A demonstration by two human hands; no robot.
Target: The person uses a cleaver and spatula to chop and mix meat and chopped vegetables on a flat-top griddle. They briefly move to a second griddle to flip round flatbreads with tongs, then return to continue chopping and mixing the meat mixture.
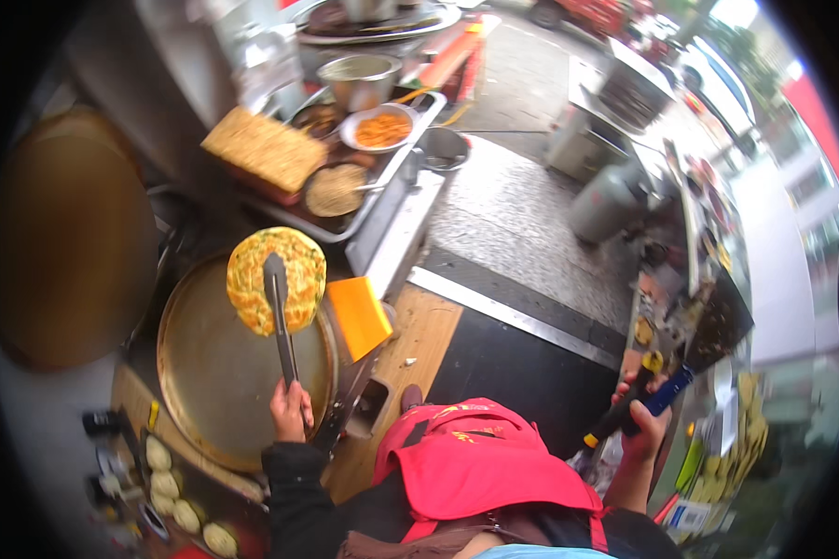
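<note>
My left hand (291, 411) is closed around metal tongs (284, 335), whose tips grip a round, browned flatbread with green flecks (300, 262) above a large round griddle (231, 377). At the right, my right hand (641, 412) holds a wide, stained metal scraper (720, 321) by its dark blue handle, together with a second black handle with yellow ends (626, 405). What that second handle belongs to cannot be told. Several pale dough rounds (184, 516) lie at the griddle's lower left.
A tray (374, 209) beyond the griddle holds a sesame-topped block (266, 150), a bowl of orange food (384, 130) and a seed-filled bowl (335, 190). An orange-yellow sheet (360, 318) lies by the griddle. A grey gas cylinder (610, 202) stands near the right counter.
</note>
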